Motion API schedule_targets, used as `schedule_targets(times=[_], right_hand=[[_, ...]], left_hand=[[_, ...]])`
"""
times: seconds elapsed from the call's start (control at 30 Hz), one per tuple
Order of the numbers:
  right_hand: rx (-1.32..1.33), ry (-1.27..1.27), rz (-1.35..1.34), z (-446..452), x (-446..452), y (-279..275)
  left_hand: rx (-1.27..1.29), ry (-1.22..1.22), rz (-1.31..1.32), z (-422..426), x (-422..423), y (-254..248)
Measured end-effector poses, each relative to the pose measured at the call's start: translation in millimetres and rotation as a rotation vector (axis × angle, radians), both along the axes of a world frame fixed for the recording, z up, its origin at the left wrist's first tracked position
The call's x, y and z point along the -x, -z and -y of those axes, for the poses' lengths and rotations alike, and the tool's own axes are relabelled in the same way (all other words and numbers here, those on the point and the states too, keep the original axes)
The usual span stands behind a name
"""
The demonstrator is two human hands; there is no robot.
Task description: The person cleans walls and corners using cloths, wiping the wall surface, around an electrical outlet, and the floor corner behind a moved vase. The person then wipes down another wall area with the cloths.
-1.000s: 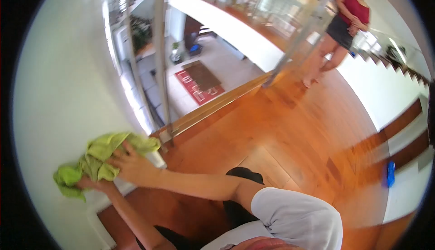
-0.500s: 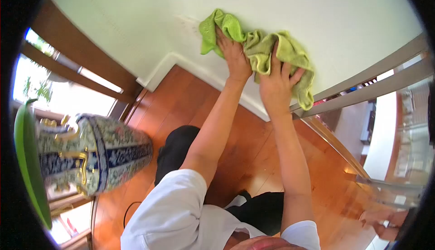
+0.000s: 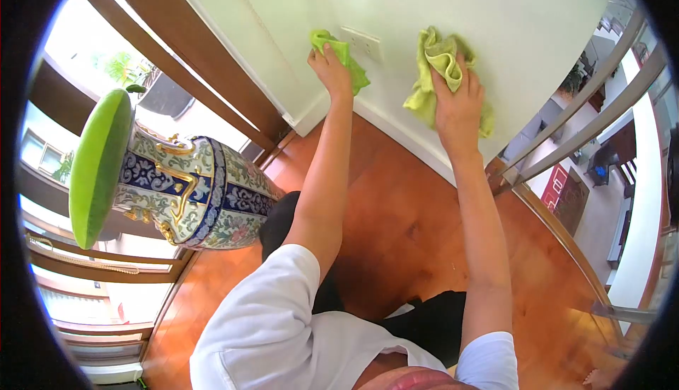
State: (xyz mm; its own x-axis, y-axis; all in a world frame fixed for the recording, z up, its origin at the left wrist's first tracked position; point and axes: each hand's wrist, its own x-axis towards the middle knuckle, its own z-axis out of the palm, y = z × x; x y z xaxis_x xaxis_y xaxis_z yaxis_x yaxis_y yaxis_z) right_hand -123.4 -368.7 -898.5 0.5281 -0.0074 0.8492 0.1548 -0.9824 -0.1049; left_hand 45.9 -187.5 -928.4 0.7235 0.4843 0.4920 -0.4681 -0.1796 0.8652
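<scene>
My left hand [image 3: 331, 72] is closed on a bright green cloth [image 3: 359, 77], up against the white wall [image 3: 523, 29] near its inner corner. Just right of that cloth a white wall socket [image 3: 362, 42] shows. Farther right, my right hand [image 3: 460, 107] grips a crumpled yellow-green cloth [image 3: 424, 89] at the same wall. Folds of this cloth hide some of the fingertips. Both arms reach forward, well apart from each other.
A tall patterned vase [image 3: 212, 192] stands close on the left, with a large green leaf [image 3: 102, 167] over it. Brown window frames [image 3: 191, 50] lie behind. On the right, a metal railing [image 3: 587, 125] borders a drop to a lower room. The floor [image 3: 396, 199] is reddish wood.
My hands have moved apart along the wall: the left toward the corner, the right slightly rightward. The wall socket has come into sight between the cloths. The view has shifted.
</scene>
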Motion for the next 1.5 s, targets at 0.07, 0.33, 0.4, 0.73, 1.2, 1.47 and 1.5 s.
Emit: schedule_targets(times=[0.07, 0.33, 0.4, 0.73, 1.2, 1.47, 1.5], right_hand=[[-0.117, -0.078, -0.073, -10.7, -6.4, 2.2], [-0.071, 0.011, -0.102, -49.6, -43.7, -14.7], [0.039, 0.113, -0.117, -66.4, -75.4, -16.6], [0.139, 0.239, -0.198, -85.4, -94.9, -11.0], [-0.114, 0.157, -0.357, -80.2, -63.5, 19.3], [-0.574, -0.040, -0.224, -77.3, -37.0, -7.8], [-0.611, -0.067, -0.208, -77.4, -33.0, -22.1]], left_hand=[[-0.009, -0.008, 0.006, -13.9, -14.1, -7.3], [-0.544, -0.067, 0.124, 1.3, -67.6, -6.3], [-0.558, -0.024, 0.189, 9.0, -42.4, 1.8], [-0.572, 0.155, 0.184, -25.4, -63.5, -0.4], [-0.598, 0.299, 0.184, -4.6, -33.4, 1.1], [-0.304, 0.988, -0.324, -35.8, -16.3, 16.1], [-0.252, 1.092, -0.523, -38.4, -19.4, 22.2]])
